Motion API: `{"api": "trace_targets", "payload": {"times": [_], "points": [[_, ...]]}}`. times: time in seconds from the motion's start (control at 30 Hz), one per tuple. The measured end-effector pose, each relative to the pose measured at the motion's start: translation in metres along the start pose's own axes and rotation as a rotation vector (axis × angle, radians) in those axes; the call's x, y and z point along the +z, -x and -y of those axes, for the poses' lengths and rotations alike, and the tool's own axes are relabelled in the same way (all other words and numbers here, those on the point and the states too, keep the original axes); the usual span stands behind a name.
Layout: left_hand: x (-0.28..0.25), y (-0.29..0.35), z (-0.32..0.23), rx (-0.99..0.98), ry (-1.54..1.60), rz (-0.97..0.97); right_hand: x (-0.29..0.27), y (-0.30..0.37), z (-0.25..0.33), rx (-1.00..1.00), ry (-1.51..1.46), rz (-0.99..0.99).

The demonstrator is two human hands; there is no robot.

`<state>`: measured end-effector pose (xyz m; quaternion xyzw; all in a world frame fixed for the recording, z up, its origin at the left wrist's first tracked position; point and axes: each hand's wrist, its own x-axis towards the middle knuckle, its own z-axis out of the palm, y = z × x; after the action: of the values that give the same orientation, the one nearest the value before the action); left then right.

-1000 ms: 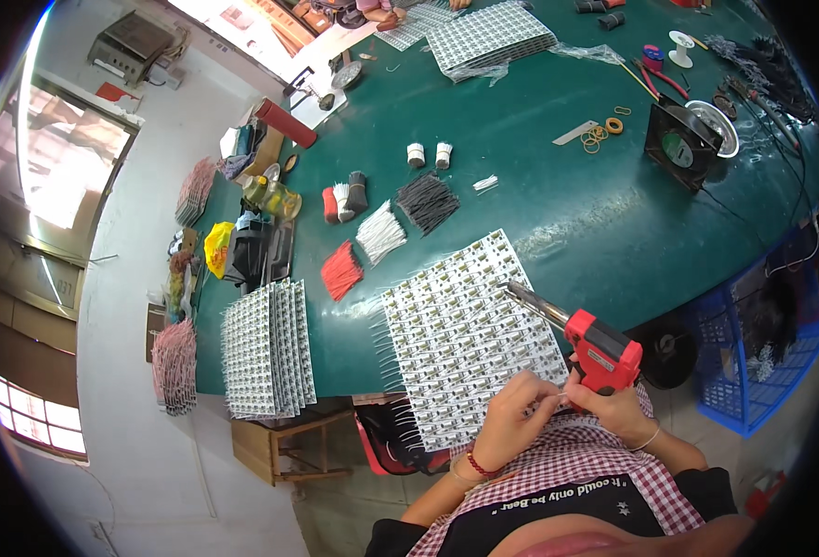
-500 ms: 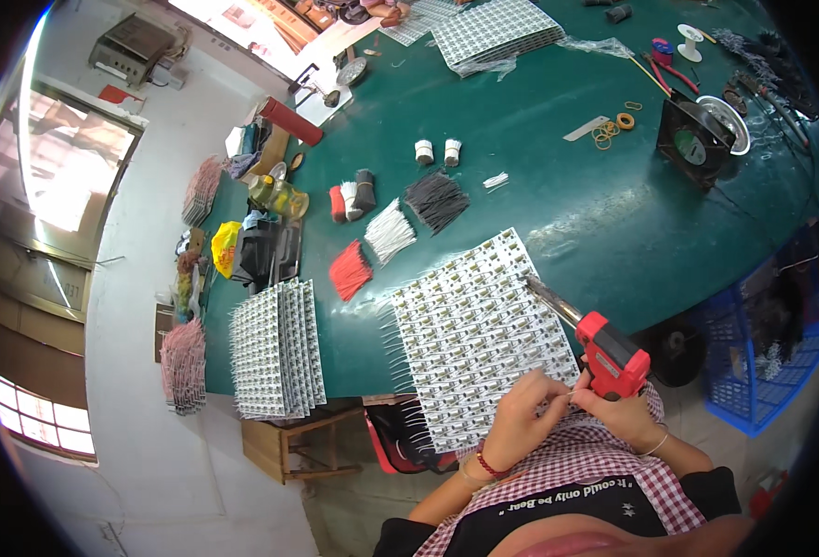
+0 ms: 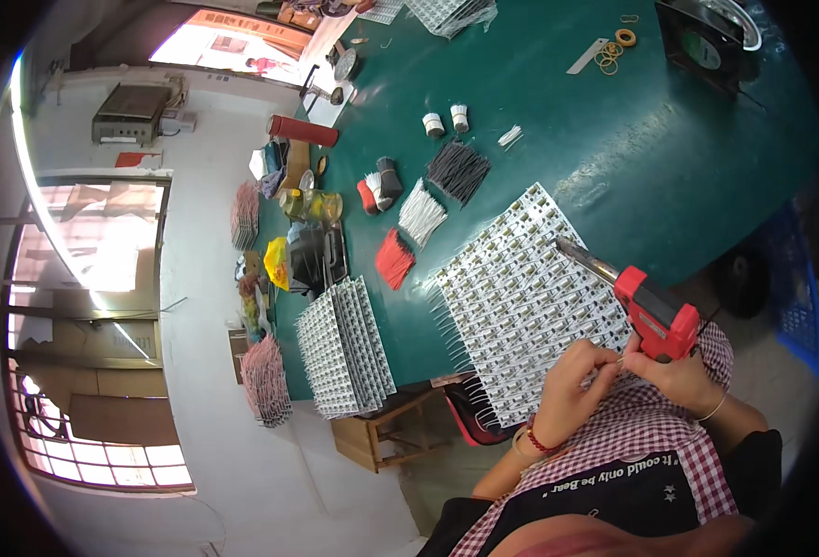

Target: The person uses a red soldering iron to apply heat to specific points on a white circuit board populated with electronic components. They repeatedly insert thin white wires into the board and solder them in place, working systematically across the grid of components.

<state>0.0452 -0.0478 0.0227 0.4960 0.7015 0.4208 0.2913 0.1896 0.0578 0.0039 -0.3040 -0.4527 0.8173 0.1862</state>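
Note:
A panel of white circuit boards lies at the table's near edge, partly over my lap, with short white wires sticking out along its left side. My right hand is closed around the handle of a red and black soldering gun. The gun's metal tip reaches the panel's upper right part; whether it touches cannot be seen. Just left of the handle, my left hand is closed in a pinch. A thin pale strand, seemingly wire, runs from its fingertips towards my right hand.
Left of the panel stands a stack of similar panels. Beyond lie bundles of red wires, white wires and black wires. A black fan stands at the far right, near yellow rings. A blue crate is below the table's right side.
The whole view has turned, so the table and my hands appear farther right. Both hands keep their grips, and the gun's tip stays over the panel's upper right part.

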Motion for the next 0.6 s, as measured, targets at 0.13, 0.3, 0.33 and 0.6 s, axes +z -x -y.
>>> {"api": "trace_targets", "payload": {"times": [0.13,0.3,0.33,0.6], "points": [[0.003,-0.003,-0.002,0.015,-0.004,-0.011,-0.004,0.000,0.004,0.011,0.015,0.015],[0.005,0.000,-0.003,0.001,0.020,-0.030,-0.003,0.001,0.005,0.025,-0.005,0.001],[0.005,0.000,-0.003,-0.002,0.020,-0.037,-0.004,0.001,0.004,0.016,0.010,0.018],[0.004,0.007,-0.003,-0.016,0.005,-0.061,0.000,0.003,0.000,0.033,-0.005,0.032]]}}
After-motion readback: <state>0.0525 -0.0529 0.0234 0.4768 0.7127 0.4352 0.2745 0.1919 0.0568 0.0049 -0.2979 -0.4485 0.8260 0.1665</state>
